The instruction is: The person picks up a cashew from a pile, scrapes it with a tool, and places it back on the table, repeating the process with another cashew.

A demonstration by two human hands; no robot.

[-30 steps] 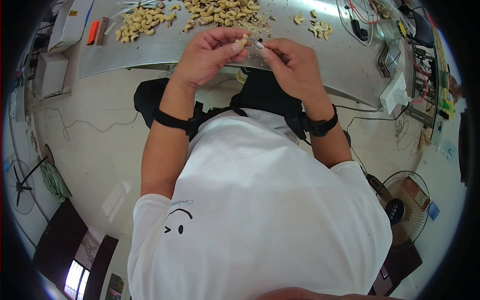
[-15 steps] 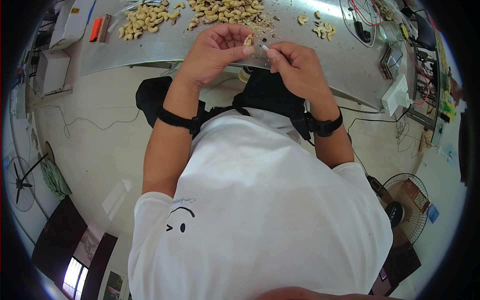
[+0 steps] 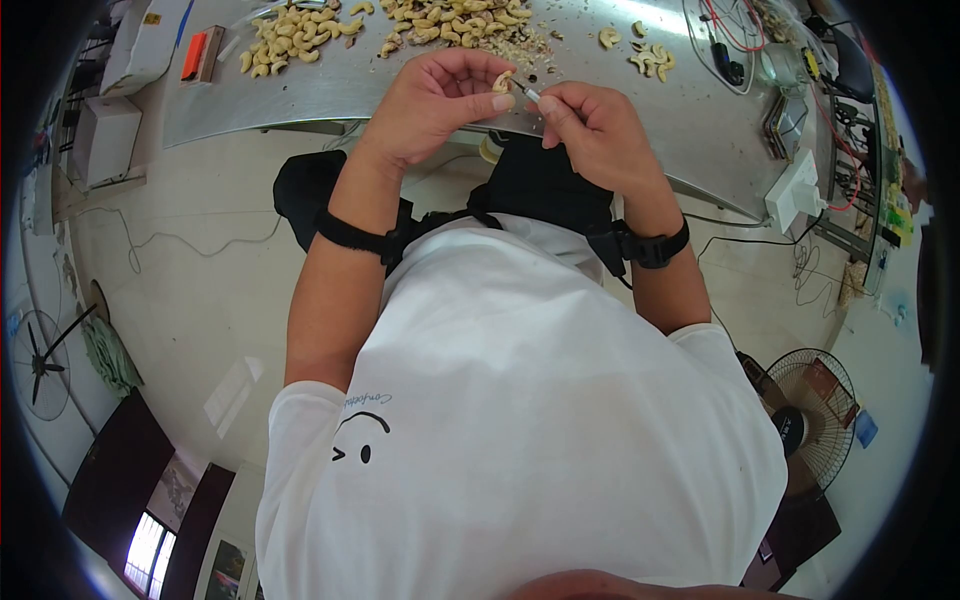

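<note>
Between the thumb and fingers of my left hand [image 3: 447,92] is a cashew nut [image 3: 503,82], pinched above the table's front edge. My right hand [image 3: 598,128] grips a small knife [image 3: 531,94] with a pale handle, its thin dark tip pointing left at the cashew and seeming to touch it. The blade's exact shape is too small to make out. Behind my hands lie a pile of cashews [image 3: 450,22] and, to its left, another pile of cashews [image 3: 290,40]. Crumbs and skin bits [image 3: 525,48] are scattered just beyond my fingers.
Several cashews [image 3: 652,62] lie apart on the right of the metal table [image 3: 400,75]. An orange-and-brown block [image 3: 202,55] sits at the left. Cables, a glass jar [image 3: 778,65] and a white power strip [image 3: 793,190] occupy the right end. A fan [image 3: 815,415] stands behind on the right.
The knife's tip has come up against the cashew, and more of the knife shows beyond my right fingers. My left hand still holds the nut in nearly the same place.
</note>
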